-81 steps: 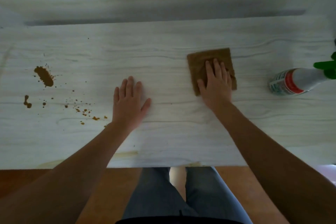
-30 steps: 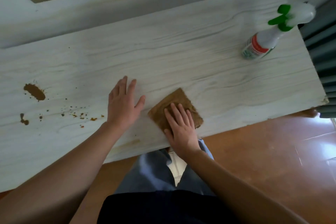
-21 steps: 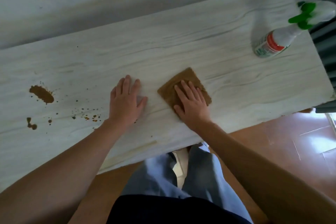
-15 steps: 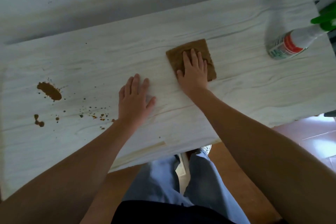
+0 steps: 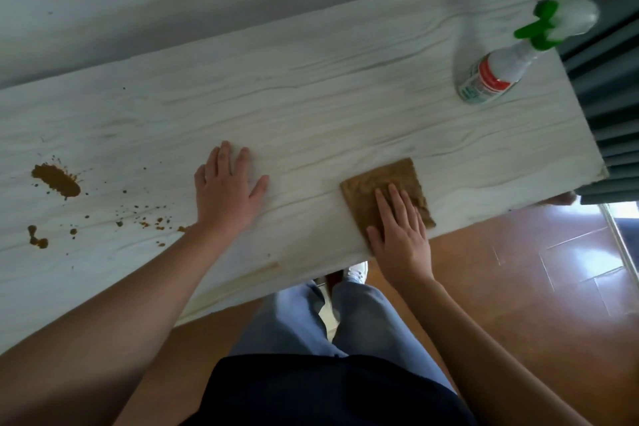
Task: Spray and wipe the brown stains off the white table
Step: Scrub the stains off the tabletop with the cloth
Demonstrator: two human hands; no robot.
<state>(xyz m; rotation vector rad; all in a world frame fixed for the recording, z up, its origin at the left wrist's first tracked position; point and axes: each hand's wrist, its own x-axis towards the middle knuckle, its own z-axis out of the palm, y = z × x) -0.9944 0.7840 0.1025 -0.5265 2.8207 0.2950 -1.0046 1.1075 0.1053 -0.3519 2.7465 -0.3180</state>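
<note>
Left of the left hand [image 5: 226, 194], which lies flat and empty on the white table [image 5: 328, 97], the brown stains [image 5: 55, 180] sit untouched. The right hand [image 5: 401, 239], fingers straight, presses the brown cloth [image 5: 377, 180], which has slid back to the near edge since half a second ago, so the wiping has not reached them. The spray bottle [image 5: 494, 76] stands beyond the right hand, well apart; the left hand lies between cloth and stains.
</note>
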